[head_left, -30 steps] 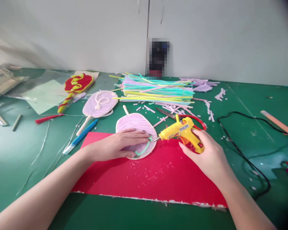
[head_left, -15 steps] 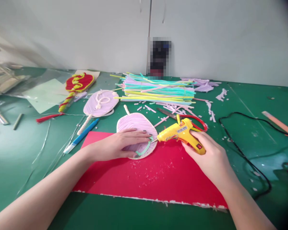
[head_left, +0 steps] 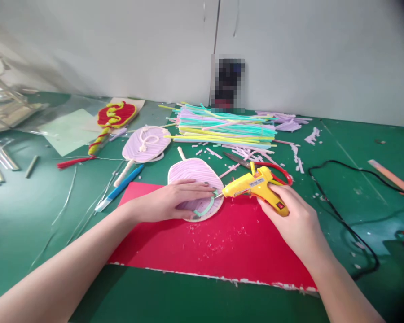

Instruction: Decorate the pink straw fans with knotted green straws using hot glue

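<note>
A yellow hot glue gun [head_left: 252,185] is gripped in my right hand [head_left: 298,220], its nozzle pointing left. The tip is at or just over the right part of a lilac striped fan [head_left: 191,169] with a cream edge; whether it touches I cannot tell. My left hand [head_left: 170,202] lies over the fan, fingers stretched out and thumb apart, covering its middle. Beside the fingertips a curved mint-green pipe cleaner [head_left: 207,208] runs along the fan's lower right. The fan rests partly on a red board [head_left: 202,249].
Behind lie bundled pipe cleaners [head_left: 225,128] and red-handled scissors [head_left: 272,168]. Another lilac fan [head_left: 146,146], a red-and-yellow fan [head_left: 116,117] and a blue pen-like tool [head_left: 121,186] are to the left. A black cord [head_left: 340,215] loops at right.
The view has shifted slightly, so most things sit a little further right. Both hands keep nearly the same pose, with the glue gun tip still at the fan's right part.
</note>
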The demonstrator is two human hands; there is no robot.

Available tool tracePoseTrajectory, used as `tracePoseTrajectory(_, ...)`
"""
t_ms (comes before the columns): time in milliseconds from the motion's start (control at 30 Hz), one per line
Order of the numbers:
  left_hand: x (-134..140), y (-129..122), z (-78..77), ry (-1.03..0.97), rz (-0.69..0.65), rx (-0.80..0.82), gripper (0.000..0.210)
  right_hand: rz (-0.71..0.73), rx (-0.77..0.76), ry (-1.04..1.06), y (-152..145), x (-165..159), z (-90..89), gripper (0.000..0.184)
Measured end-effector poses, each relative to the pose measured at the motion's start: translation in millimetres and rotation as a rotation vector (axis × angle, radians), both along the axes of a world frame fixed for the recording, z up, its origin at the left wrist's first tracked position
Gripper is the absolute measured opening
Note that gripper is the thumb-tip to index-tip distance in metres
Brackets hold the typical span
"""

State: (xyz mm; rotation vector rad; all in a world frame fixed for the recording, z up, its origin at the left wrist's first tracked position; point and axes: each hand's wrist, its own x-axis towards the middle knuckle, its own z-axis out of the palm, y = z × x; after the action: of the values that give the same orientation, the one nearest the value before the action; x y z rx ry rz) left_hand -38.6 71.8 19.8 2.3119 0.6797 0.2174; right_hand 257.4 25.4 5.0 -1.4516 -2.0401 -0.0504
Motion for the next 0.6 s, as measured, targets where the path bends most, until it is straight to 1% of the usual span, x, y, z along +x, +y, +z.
tracePoseTrajectory(200, -2.0, 0.6, -0.7, 0.02, 0.002, -0.018, 0.06, -0.001, 0.015, -0.014, 1.0, 3.7, -0.8, 0.023)
tracePoseTrajectory(600, -4.8, -1.2, -4.6, 0.061, 0.086, -0.057, 0.061, -0.014, -0.01, -0.001, 1.3, 5.0, -1.6, 0.023)
